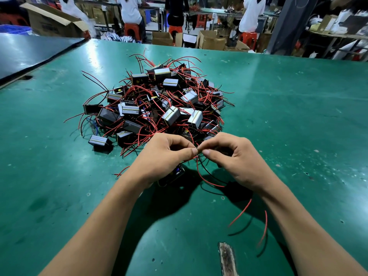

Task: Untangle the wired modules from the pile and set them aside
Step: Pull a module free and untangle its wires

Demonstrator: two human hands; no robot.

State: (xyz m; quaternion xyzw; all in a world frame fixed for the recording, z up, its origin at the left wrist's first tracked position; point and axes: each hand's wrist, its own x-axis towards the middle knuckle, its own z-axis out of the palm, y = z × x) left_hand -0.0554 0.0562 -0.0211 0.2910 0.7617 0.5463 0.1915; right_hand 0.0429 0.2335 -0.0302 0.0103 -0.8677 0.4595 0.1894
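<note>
A pile of small black and silver modules (155, 102) with tangled red and black wires lies in the middle of the green table (288, 108). Just in front of the pile, my left hand (161, 156) and my right hand (233, 156) meet fingertip to fingertip, both pinching the thin wires (201, 172) of one module. That black module (175, 174) sits partly hidden under my left hand. Its red and black wires loop down below my right hand, and more red wire ends (241, 212) trail toward me.
A dark panel (29, 54) lies at the table's far left. A worn gouge (226, 257) marks the near table surface. One module (99, 141) sits loose at the pile's left front. Beyond the far edge are cardboard boxes, red stools and several people at benches.
</note>
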